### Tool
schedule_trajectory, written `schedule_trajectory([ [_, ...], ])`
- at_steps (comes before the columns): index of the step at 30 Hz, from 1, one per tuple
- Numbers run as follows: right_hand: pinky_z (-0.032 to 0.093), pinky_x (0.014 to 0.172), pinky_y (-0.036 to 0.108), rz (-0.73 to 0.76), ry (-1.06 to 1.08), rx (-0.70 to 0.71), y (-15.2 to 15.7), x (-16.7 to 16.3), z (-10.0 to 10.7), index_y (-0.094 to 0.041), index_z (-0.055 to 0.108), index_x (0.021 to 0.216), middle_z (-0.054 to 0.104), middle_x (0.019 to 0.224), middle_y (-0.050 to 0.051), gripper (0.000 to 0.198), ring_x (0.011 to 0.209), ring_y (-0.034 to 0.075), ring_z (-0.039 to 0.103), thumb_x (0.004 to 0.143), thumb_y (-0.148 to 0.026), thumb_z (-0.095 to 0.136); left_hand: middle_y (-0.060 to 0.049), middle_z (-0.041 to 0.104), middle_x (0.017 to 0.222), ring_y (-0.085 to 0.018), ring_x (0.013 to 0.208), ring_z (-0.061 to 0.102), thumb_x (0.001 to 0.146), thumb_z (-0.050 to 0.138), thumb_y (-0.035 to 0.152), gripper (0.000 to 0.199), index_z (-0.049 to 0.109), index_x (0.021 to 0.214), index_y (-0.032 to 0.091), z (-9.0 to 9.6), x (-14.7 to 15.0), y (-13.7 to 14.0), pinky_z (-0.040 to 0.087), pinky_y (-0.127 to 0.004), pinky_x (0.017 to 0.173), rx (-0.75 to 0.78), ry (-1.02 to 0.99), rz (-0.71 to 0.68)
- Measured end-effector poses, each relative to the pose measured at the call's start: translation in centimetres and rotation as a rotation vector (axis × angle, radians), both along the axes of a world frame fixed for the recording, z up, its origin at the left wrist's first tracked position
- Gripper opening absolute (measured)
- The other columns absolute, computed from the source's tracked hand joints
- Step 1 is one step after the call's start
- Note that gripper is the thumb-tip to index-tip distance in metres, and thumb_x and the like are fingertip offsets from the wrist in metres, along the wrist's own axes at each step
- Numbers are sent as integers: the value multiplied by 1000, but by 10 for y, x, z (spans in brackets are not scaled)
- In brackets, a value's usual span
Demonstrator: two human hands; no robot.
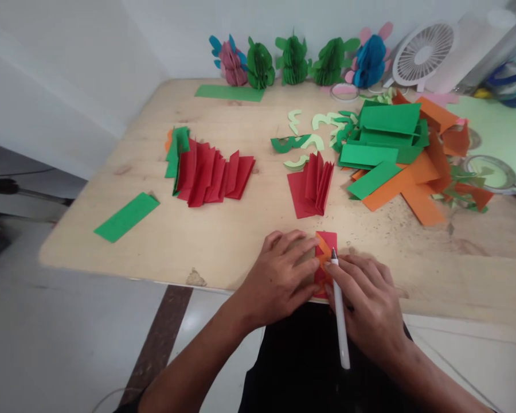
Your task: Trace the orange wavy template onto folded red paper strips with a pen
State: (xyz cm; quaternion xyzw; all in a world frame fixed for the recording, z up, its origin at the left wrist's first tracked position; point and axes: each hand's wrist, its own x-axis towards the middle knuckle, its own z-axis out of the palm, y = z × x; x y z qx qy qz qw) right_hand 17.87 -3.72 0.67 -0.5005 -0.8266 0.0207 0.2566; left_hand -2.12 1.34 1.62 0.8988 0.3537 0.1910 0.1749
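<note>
A folded red paper strip [331,238] lies at the table's front edge, with an orange paper cutout [323,246] on top of it. My left hand [279,272] rests on the table from the left; its fingers are spread, their tips touching the cutout and the strip's left side. In my right hand [367,298] a white pen [339,321] is held between the fingers, its dark tip pointing away from me. The right fingertips also touch the strip's right side. My fingers cover parts of both papers.
Red folded papers [208,175] stand to the left, a smaller red stack [312,189] straight ahead. Green strips [387,135] and orange pieces [425,201] pile up on the right. Pale green curved cutouts [322,119], paper honeycomb figures [293,60] and a white fan [423,54] sit farther back.
</note>
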Motion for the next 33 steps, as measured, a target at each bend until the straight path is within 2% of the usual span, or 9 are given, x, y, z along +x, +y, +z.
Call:
schedule_trajectory([
  [8, 46, 84, 37, -54, 211, -128, 16, 3, 19, -21, 61, 114, 73, 100, 5, 24, 94, 21, 66, 92, -20, 50, -9, 56, 137, -32, 130, 42, 93, 52, 39, 27, 64, 108, 20, 1, 0, -1, 32, -52, 105, -22, 3, 4],
  [10, 46, 86, 37, -45, 201, -101, 22, 3, 22, -21, 61, 113, 73, 100, 6, 23, 96, 21, 66, 93, -19, 50, -9, 57, 136, -31, 130, 43, 93, 53, 39, 26, 64, 107, 20, 1, -1, -1, 32, -51, 105, -25, 7, 4],
  [14, 46, 88, 38, 67, 133, -36, 28, 2, 17, -19, 60, 114, 73, 101, 6, 25, 99, 21, 65, 91, -14, 52, -8, 57, 136, -31, 129, 43, 93, 52, 39, 25, 64, 103, 19, 1, 0, -1, 33, -51, 105, -15, 5, 6],
  [23, 46, 87, 40, 88, 74, -48, 24, 4, 8, -19, 61, 118, 74, 104, 7, 30, 103, 23, 63, 90, -14, 53, -9, 55, 140, -31, 129, 43, 93, 51, 40, 26, 64, 100, 19, 1, 0, -1, 33, -52, 105, -8, 1, 16],
  [29, 48, 86, 39, 46, 143, -71, 26, 0, 14, -22, 63, 117, 74, 100, 6, 31, 99, 22, 65, 90, -13, 51, -10, 53, 141, -32, 130, 43, 92, 53, 40, 26, 64, 104, 19, 2, 0, -1, 33, -52, 105, -19, 13, 7],
  [33, 53, 84, 36, -41, 295, -187, 33, 1, 22, -22, 67, 109, 74, 98, 5, 23, 91, 20, 68, 93, -21, 51, -10, 55, 138, -33, 131, 42, 92, 53, 39, 26, 64, 106, 20, 1, -1, -1, 31, -52, 106, -25, 18, 3],
])
